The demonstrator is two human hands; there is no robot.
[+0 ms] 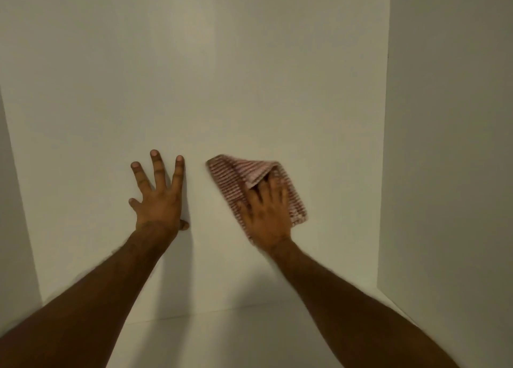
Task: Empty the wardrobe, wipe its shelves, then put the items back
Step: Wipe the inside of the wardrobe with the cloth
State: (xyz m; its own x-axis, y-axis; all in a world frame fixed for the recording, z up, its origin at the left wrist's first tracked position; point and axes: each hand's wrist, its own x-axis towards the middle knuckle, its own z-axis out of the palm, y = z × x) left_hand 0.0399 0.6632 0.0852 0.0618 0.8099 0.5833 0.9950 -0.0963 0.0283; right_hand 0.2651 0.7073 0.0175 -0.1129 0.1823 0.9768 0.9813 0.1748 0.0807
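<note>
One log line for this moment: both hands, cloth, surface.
left hand: flat on back panel | right hand: pressing striped cloth to panel | phase: wiping

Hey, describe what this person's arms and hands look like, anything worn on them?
Both forearms are bare, with no sleeves in view. The left hand and right hand wear no gloves, and no rings, watch or bracelets are visible. The fingernails look short and unpainted.
</note>
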